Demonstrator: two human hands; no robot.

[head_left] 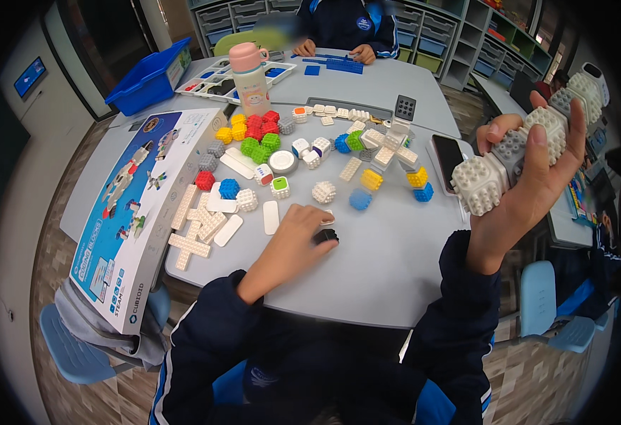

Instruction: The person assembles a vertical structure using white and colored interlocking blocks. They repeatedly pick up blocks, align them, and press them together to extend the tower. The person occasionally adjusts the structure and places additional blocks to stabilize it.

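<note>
Right hand [534, 188] grips a white-grey block chain [511, 150], raised near the table [388, 273]'s right edge; I'd expect a weak joint to shed a block. Left hand [289, 241] pinches a small black piece [325, 234] at tabletop; off-centre pressure could skid it.

Black block [329, 234] partly covered, far person [340, 27] cropped.

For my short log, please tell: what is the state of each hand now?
Left hand: partly closed at a small black block; firm grip cannot be told.
Right hand: holding a chain of white and gray studded blocks.
</note>
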